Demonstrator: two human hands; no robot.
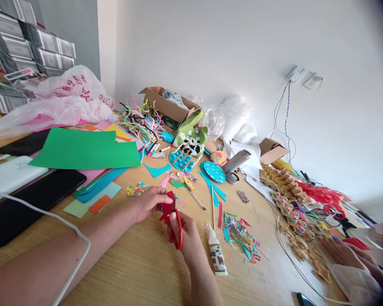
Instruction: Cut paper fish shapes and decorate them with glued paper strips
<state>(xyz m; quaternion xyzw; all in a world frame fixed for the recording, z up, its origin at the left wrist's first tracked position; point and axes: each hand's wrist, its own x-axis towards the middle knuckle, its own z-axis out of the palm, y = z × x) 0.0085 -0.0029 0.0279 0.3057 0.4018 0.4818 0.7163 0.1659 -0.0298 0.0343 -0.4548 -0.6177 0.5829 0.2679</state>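
Between the thumb and fingers of my left hand [151,203] is a red paper cutout [167,205], held a little above the table. My right hand [183,231] grips red-handled scissors [178,231], whose blades point up along the right edge of the paper. Whether the blades are cutting into it I cannot tell. Just right of my right hand, a white glue bottle [216,255] lies on the wood. A brush [195,195] and a thin stick [212,206] lie beyond my hands, near small coloured paper cutouts [178,180].
Green paper [86,146] and a black phone [35,204] lie at left, with a white cable crossing over my left forearm. Colourful paper scraps [242,238] are heaped at right. Behind stand a green panda bag [191,136] and a steel flask [238,161]. Another person's hand [341,255] rests far right.
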